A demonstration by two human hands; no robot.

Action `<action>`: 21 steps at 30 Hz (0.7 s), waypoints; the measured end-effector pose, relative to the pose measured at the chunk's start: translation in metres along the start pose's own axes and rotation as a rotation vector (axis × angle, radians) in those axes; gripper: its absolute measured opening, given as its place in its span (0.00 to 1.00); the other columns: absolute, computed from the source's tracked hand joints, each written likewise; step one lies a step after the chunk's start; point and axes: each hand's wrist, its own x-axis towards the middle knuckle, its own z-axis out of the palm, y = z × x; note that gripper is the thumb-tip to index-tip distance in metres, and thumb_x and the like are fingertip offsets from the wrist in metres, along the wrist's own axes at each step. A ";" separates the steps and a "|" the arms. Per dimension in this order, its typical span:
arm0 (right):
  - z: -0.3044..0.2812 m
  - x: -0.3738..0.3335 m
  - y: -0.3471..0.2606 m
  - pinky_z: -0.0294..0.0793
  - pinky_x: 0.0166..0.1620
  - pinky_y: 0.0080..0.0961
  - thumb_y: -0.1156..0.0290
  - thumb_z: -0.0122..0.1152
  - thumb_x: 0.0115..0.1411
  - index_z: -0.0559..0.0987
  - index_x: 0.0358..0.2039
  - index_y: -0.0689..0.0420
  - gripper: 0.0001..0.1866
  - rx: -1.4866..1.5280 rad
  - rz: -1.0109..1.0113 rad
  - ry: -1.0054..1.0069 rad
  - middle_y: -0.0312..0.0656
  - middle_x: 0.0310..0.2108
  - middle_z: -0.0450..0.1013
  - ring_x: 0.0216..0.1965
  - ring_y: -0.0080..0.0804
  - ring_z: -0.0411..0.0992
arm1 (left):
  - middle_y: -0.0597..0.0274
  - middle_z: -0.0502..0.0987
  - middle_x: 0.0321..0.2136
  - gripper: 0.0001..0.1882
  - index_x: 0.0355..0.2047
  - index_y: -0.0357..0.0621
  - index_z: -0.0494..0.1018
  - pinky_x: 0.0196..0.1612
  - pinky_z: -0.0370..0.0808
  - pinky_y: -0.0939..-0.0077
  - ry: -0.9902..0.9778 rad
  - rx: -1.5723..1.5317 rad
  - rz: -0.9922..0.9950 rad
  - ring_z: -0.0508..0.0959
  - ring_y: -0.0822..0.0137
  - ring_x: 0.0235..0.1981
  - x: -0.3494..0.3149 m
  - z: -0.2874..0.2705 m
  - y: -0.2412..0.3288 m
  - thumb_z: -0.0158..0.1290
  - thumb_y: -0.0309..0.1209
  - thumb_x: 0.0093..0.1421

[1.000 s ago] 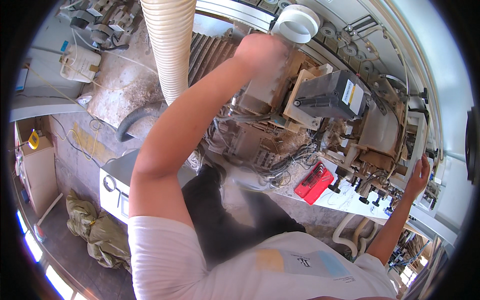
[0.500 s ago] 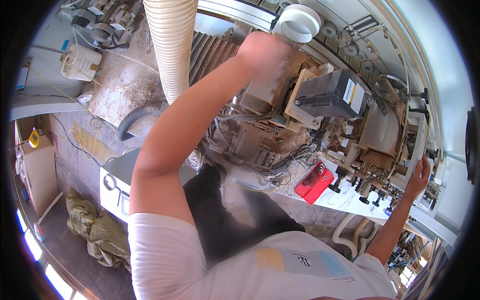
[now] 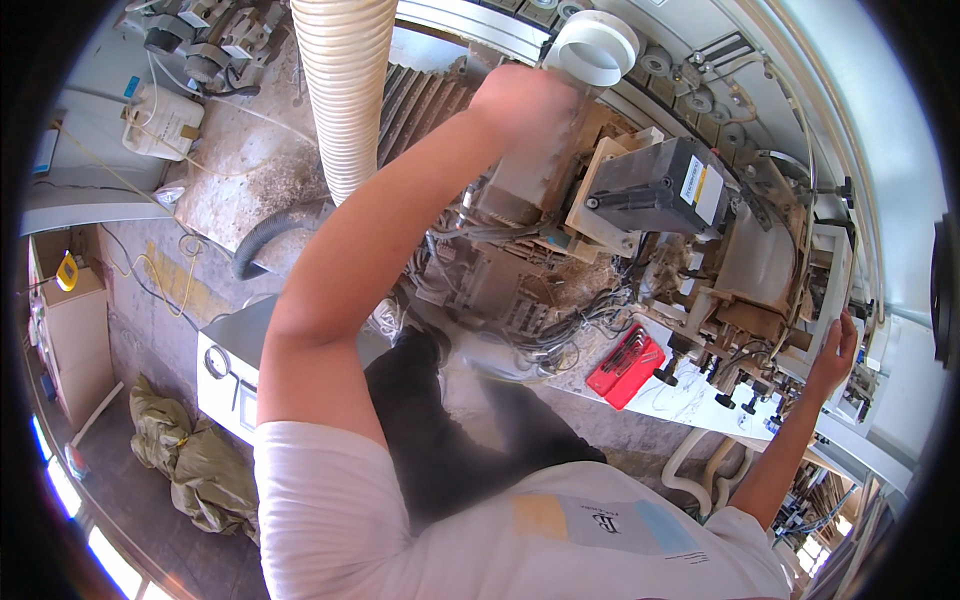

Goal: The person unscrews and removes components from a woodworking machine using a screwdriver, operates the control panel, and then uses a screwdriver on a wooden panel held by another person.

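My left hand reaches far out over the machine, beside a white round duct collar. Its fingers are smeared and hidden, so what they hold or touch does not show. Below it sits a dusty metal housing. At the right, my right hand lies with stretched fingers against a pale metal frame of the machine, holding nothing visible. Between the two arms is a dark grey motor-like box with a label. A red case of hex keys lies opened on the machine's white ledge.
A ribbed cream hose hangs left of my left hand. Loose cables tangle over the dusty machine bed. Black knobs stick out along the front edge. A white jug stands at the far left, above olive sacks on the floor.
Almost nothing differs. The view has shifted very slightly, and both hands stay in about the same places, the left one blurred in both frames.
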 end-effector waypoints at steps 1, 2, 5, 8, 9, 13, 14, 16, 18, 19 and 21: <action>-0.001 0.000 0.001 0.69 0.59 0.26 0.64 0.57 0.70 0.77 0.55 0.60 0.18 -0.009 -0.009 0.004 0.41 0.55 0.76 0.54 0.29 0.73 | 0.60 0.82 0.33 0.06 0.34 0.53 0.79 0.37 0.79 0.55 -0.027 0.001 -0.023 0.83 0.53 0.35 0.000 -0.004 0.003 0.53 0.35 0.62; 0.000 0.000 0.001 0.69 0.59 0.26 0.64 0.57 0.70 0.77 0.55 0.60 0.18 0.005 -0.006 0.005 0.41 0.55 0.76 0.54 0.29 0.73 | 0.60 0.82 0.33 0.06 0.34 0.53 0.79 0.37 0.79 0.55 -0.036 0.022 -0.005 0.83 0.53 0.36 0.000 -0.003 0.002 0.53 0.36 0.63; 0.001 0.000 0.001 0.69 0.59 0.26 0.64 0.57 0.70 0.77 0.55 0.60 0.18 0.048 0.008 0.007 0.41 0.55 0.76 0.54 0.29 0.73 | 0.60 0.82 0.34 0.07 0.35 0.53 0.79 0.37 0.79 0.55 -0.025 0.045 0.029 0.83 0.53 0.36 0.002 0.001 -0.002 0.53 0.37 0.64; 0.003 0.000 0.001 0.69 0.60 0.26 0.64 0.56 0.70 0.77 0.55 0.60 0.18 0.085 0.026 0.009 0.41 0.54 0.76 0.54 0.29 0.73 | 0.62 0.82 0.37 0.07 0.36 0.53 0.79 0.38 0.80 0.56 0.020 -0.002 0.001 0.83 0.53 0.36 0.001 0.010 -0.005 0.53 0.37 0.63; 0.003 0.000 0.000 0.69 0.60 0.27 0.65 0.56 0.70 0.77 0.55 0.60 0.18 0.089 0.030 0.012 0.41 0.54 0.76 0.54 0.29 0.73 | 0.62 0.81 0.38 0.07 0.36 0.53 0.79 0.38 0.80 0.56 0.010 -0.011 -0.019 0.83 0.53 0.36 0.001 0.011 -0.006 0.53 0.37 0.63; 0.000 0.000 0.001 0.69 0.60 0.27 0.65 0.56 0.70 0.78 0.56 0.60 0.18 0.026 0.010 0.025 0.41 0.54 0.77 0.54 0.30 0.73 | 0.64 0.81 0.39 0.08 0.37 0.53 0.80 0.38 0.80 0.56 -0.089 0.025 -0.041 0.83 0.53 0.36 0.005 0.009 -0.002 0.54 0.38 0.63; 0.001 0.000 0.000 0.69 0.60 0.27 0.65 0.56 0.70 0.78 0.56 0.59 0.18 0.026 0.013 0.026 0.41 0.54 0.77 0.54 0.30 0.73 | 0.63 0.81 0.38 0.08 0.37 0.53 0.80 0.38 0.80 0.55 -0.035 0.017 -0.012 0.83 0.53 0.36 0.004 0.011 -0.004 0.54 0.38 0.63; 0.002 0.000 -0.003 0.69 0.60 0.27 0.65 0.57 0.69 0.78 0.56 0.59 0.18 0.028 0.018 0.028 0.42 0.54 0.77 0.54 0.30 0.74 | 0.61 0.82 0.36 0.08 0.36 0.52 0.79 0.37 0.80 0.55 0.071 0.001 0.047 0.83 0.52 0.35 0.003 0.014 -0.009 0.54 0.39 0.63; 0.001 0.000 -0.002 0.69 0.60 0.27 0.65 0.57 0.69 0.78 0.56 0.60 0.18 0.015 0.009 0.025 0.42 0.54 0.77 0.55 0.30 0.74 | 0.60 0.82 0.35 0.08 0.36 0.53 0.79 0.38 0.80 0.55 0.028 -0.008 0.013 0.83 0.53 0.35 0.002 0.011 -0.005 0.55 0.39 0.62; 0.001 0.000 -0.001 0.69 0.60 0.27 0.65 0.57 0.70 0.78 0.56 0.60 0.18 0.009 0.004 0.023 0.42 0.54 0.77 0.55 0.31 0.74 | 0.60 0.82 0.35 0.08 0.36 0.53 0.79 0.38 0.80 0.55 0.007 -0.012 -0.004 0.83 0.53 0.35 0.002 0.009 -0.003 0.55 0.39 0.62; 0.001 0.000 0.002 0.69 0.60 0.27 0.66 0.56 0.70 0.78 0.56 0.60 0.18 0.039 0.018 0.027 0.42 0.54 0.77 0.55 0.31 0.74 | 0.60 0.82 0.36 0.08 0.37 0.52 0.79 0.39 0.80 0.56 0.007 0.014 0.016 0.83 0.53 0.36 0.002 0.007 -0.002 0.55 0.38 0.62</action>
